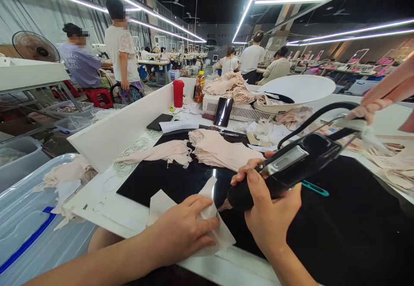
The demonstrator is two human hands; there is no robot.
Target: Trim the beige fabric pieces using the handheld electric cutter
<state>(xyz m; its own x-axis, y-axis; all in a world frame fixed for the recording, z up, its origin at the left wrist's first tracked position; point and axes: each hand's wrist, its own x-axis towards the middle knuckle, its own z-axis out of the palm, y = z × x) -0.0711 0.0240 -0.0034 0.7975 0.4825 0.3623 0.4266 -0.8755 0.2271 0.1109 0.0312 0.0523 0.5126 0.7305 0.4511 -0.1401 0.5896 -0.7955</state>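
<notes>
My left hand (pixel 190 225) is at the table's front edge with bent fingers closed on a thin white sheet (pixel 160 206). Part of the sheet stands up between the fingers; whether it is paper or cloth I cannot tell. In my right hand (pixel 271 208) is a black hand-held electric tool (pixel 291 165) with a silver plate, tilted up to the right, its thick cord looping behind. Its working end is hard to make out. A small beige scrap (pixel 225 205) lies by its lower end. Behind my hands, a stack of beige fabric pieces (pixel 223 150) rests on the glossy black board (pixel 349 217).
More beige pieces (pixel 161 153) lie left of the stack. A teal snips-like tool (pixel 315 188) lies right of my right hand. Farther back are a phone (pixel 223 111), a red cup (pixel 178 93) and a bottle (pixel 199 86). A low white wall (pixel 129 122) borders the table's left side.
</notes>
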